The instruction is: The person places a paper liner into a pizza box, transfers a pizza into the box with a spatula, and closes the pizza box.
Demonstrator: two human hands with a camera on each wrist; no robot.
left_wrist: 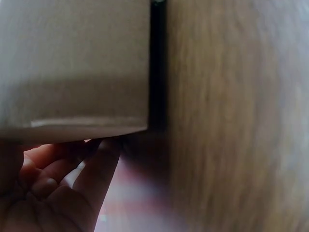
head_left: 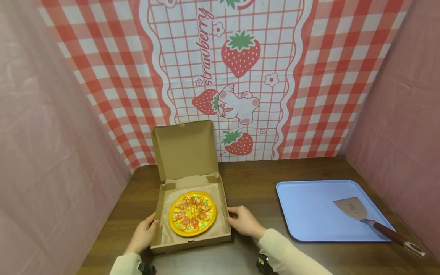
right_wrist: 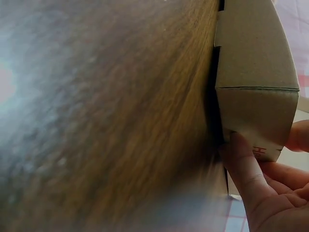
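An open cardboard pizza box (head_left: pixel 225 229) sits on the table with its lid (head_left: pixel 185 151) standing up at the back. Inside, on brown paper (head_left: pixel 168 233), lies a round toy-like pizza (head_left: pixel 192 214) with a yellow rim. My left hand (head_left: pixel 142 233) holds the box's left side wall near the front, thumb at the top edge. On the opposite side my right hand (head_left: pixel 245 222) grips the right wall. The right wrist view shows fingers (right_wrist: pixel 248 174) against the outside of the wall, close to the tabletop. In the left wrist view, fingers (left_wrist: pixel 99 166) touch the cardboard.
To the right on the dark wooden table (head_left: pixel 247 172) lies a blue tray (head_left: pixel 302 214). A spatula (head_left: pixel 352 208) rests on it, its brown handle reaching past the tray's front right corner. A strawberry-print cloth (head_left: pixel 237 103) hangs behind, with pink curtains (head_left: pixel 392 114) at both sides.
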